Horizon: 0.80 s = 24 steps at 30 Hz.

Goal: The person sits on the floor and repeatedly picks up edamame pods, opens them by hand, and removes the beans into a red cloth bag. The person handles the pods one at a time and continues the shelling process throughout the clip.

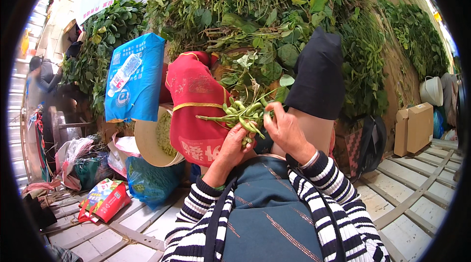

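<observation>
My left hand [237,140] is closed around green soybean pods [247,139] below a stem. The soybean stem [215,118], with clusters of pods, lies across above my left fingers, its cut end pointing left. My right hand [281,122] is at the right side of the same plant, thumb and forefinger bent against it; whether a pod is between them cannot be told. Past my hands, the leafy part [272,70] reaches between my knees, which are covered by a red cloth [198,114] and a black cloth [318,74].
A large heap of soybean plants [257,0] rises in front. At my left stand a pale bucket [147,140] with pods inside, a blue bag with a bottle print [134,78] and a blue plastic bag [154,181]. Another person [48,74] is at the far left. Cardboard boxes [419,127] stand right.
</observation>
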{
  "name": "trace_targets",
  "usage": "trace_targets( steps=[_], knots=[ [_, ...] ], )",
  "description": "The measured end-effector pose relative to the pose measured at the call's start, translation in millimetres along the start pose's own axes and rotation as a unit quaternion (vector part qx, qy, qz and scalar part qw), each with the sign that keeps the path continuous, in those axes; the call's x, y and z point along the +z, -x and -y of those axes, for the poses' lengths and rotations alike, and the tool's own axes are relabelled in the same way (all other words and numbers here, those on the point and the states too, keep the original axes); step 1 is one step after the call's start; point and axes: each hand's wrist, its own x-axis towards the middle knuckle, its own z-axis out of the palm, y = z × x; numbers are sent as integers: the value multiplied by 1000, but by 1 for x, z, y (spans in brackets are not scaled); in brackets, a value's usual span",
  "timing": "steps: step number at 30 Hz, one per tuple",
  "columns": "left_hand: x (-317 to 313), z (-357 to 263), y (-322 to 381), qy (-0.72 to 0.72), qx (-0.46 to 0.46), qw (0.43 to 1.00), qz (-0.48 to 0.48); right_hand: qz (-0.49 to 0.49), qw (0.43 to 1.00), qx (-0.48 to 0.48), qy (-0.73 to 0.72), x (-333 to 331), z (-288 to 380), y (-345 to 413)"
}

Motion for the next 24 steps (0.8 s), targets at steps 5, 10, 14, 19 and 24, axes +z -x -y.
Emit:
trace_targets(
  steps=[5, 10, 14, 19, 24],
  knots=[
    [7, -3, 9, -3, -42, 999, -21, -66, 992, -104, -32, 11, 14, -39],
    [-1, -3, 14, 22, -46, 999, 14, 181, 970, -16, 160, 46, 21, -68],
    [-10, -4, 15, -62, -83, 994, 23, 195, 977, -48, 78, 62, 5, -68],
    [11, -35, 48, -140, -165, 969, 115, 42, 988, 25, -149, 56, 2, -53],
    [32, -42, 42, -20, 3, 984, 176, 38, 961, 93, -256, 38, 4, -38]
  ],
)
